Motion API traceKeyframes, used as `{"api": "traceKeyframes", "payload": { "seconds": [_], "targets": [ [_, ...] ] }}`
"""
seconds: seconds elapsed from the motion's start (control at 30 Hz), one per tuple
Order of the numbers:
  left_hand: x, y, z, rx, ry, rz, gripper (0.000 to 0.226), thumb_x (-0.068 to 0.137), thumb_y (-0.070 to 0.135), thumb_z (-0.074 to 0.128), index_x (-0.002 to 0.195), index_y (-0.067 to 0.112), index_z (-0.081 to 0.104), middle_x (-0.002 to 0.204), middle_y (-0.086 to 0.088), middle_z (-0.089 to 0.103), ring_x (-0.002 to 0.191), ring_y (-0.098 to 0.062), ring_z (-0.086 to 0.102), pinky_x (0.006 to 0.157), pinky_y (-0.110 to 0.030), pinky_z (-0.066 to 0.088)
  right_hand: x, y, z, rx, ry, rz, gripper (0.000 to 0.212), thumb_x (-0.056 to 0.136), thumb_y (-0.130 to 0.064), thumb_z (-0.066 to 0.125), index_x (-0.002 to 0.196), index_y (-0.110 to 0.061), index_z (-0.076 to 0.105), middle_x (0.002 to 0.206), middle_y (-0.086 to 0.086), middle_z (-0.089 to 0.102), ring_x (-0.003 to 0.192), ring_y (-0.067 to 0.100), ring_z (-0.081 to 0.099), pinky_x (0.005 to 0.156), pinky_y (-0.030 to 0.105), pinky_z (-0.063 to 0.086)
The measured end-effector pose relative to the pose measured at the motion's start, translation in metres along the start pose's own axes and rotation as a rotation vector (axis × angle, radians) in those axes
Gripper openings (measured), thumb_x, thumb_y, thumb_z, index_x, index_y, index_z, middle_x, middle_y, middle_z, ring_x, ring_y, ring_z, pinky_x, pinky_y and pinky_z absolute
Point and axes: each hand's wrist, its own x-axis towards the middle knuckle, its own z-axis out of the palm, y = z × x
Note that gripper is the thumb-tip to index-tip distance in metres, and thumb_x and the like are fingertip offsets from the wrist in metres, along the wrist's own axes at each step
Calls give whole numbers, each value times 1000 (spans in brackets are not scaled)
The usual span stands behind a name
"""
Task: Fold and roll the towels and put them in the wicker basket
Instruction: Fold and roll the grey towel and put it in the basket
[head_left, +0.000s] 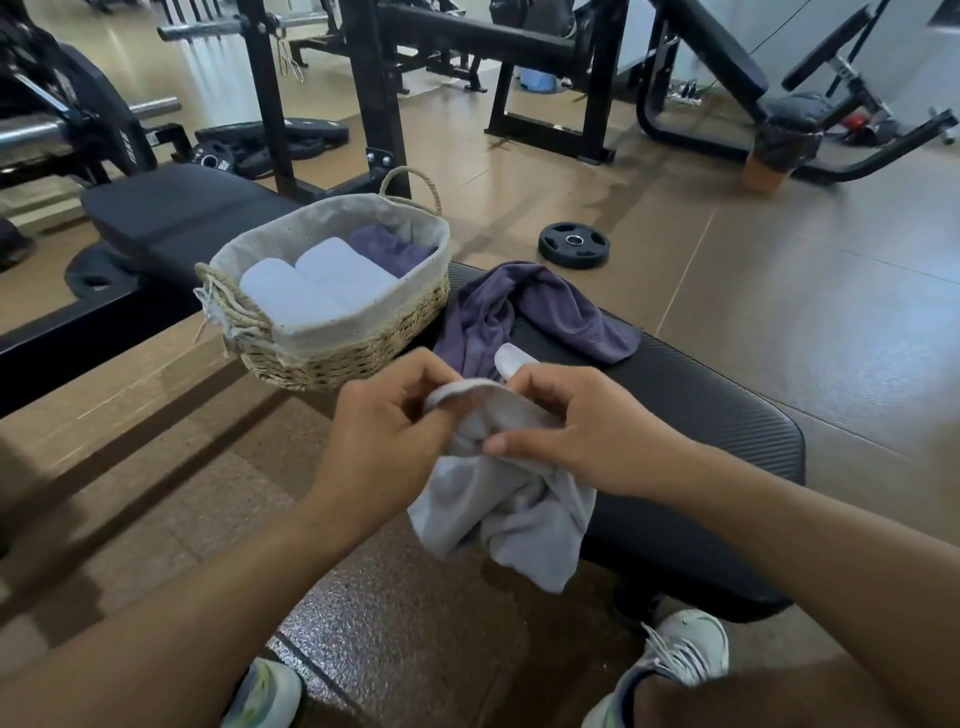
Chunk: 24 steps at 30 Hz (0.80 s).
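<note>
A light grey towel (511, 506) hangs crumpled between both hands, over the near end of a black padded bench (691, 415). My left hand (387, 434) pinches its upper edge and my right hand (582, 434) grips the cloth beside it. A purple towel (540, 312) lies loose on the bench just beyond. The wicker basket (343, 345) with a grey fabric lining stands on the bench to the left. It holds two rolled white towels (322, 283) and one purple towel (389, 249).
A black weight plate (573, 244) lies on the brown floor behind the bench. Black gym racks (374, 93) and machines stand at the back and left. My two shoes (675, 660) rest on the floor at the bottom.
</note>
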Motion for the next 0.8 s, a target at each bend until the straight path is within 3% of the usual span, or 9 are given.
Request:
{"api": "traceKeyframes", "payload": {
  "seconds": [0.13,0.27,0.33,0.4,0.47,0.53,0.6,0.7,0.8],
  "targets": [
    [9,5,-10,-107,278,-94,21,97,22,66,80,13,58,56,-4,58,47,-17,54,47,-31,49,5,22,-5,-257,80,129,16,86,-30,72,75,-33,61,69,-18,63,64,1,56,61,28,44],
    [20,-4,-24,-130,506,-193,27,99,32,63,75,27,51,60,8,55,56,-11,50,55,-43,48,12,28,-17,-282,273,160,13,82,-17,66,74,-20,56,64,-12,59,59,6,52,58,33,43],
    [25,-10,-33,-196,582,-244,23,97,36,63,77,31,54,66,11,62,63,-12,60,64,-41,54,11,27,-24,-247,201,125,29,83,-17,71,67,-12,47,59,-6,46,54,6,38,56,32,34],
    [32,-14,-42,-226,655,-281,19,96,37,64,79,33,57,74,10,64,69,-8,64,69,-37,57,6,25,-32,-220,53,128,36,82,-30,79,71,-7,54,62,7,49,56,8,43,57,32,35],
    [38,-17,-51,-195,726,-300,22,99,30,62,79,29,54,72,11,59,59,8,56,59,-19,49,2,26,-43,-144,-37,148,46,75,-47,83,76,-6,62,70,13,59,59,16,54,58,34,40],
    [41,-20,-59,-158,762,-322,23,99,28,62,78,26,54,73,9,58,53,10,54,52,-12,43,-3,27,-55,-51,-14,167,54,69,-56,83,75,-7,62,70,9,62,63,17,59,62,35,43],
    [42,-23,-62,-125,726,-358,17,98,29,65,82,24,60,80,6,65,61,9,59,56,-14,48,-8,28,-64,39,40,176,59,72,-53,85,71,-2,55,65,10,56,61,12,55,61,27,41],
    [32,-18,-51,-87,541,-335,17,95,29,69,79,24,67,72,14,70,66,1,62,63,-23,55,-10,23,-61,153,172,178,44,84,-31,79,64,-11,45,52,-8,45,48,3,41,47,14,33],
    [17,-1,-26,-70,301,-198,18,96,20,68,79,25,70,69,14,69,65,1,59,63,-18,50,-6,11,-42,161,215,179,36,86,-31,78,68,-14,51,52,-11,51,49,3,44,47,16,33]
  ]
}}
